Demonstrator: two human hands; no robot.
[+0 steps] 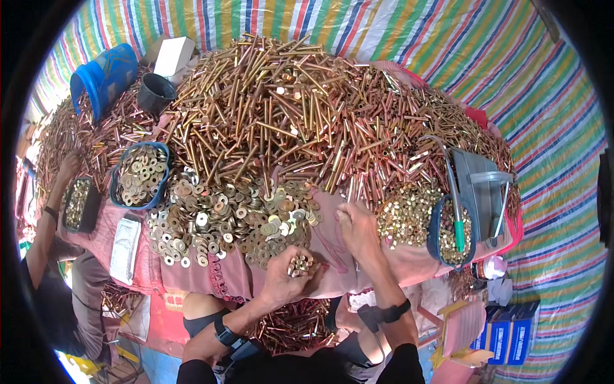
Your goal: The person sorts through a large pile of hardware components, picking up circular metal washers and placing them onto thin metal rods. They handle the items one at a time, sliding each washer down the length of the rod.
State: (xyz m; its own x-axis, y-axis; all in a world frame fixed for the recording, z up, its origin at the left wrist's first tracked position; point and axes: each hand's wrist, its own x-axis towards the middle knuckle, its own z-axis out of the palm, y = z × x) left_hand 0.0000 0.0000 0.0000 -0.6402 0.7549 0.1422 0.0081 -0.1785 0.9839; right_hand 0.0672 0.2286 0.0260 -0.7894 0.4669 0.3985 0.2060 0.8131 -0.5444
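Observation:
My left hand (286,274) is closed around a bunch of brass-coloured bolts (300,265), whose ends stick out between thumb and fingers. It rests at the front edge of the cloth-covered table, beside a spread of flat metal washers (220,221). My right hand (359,232) is closed, its fingertips pressed together on the pink cloth (329,227); what they hold, if anything, is hidden. It lies between the washers and a heap of small nuts (406,214). Beyond both hands rises a large pile of long bolts (288,115).
Right of the nuts stands a blue tub of nuts (432,233) with a green-handled tool (459,235) across it. At left are a blue tub of washers (165,192), a blue bucket (96,86) and a black cup (157,93). Another person's hand (69,166) works at far left.

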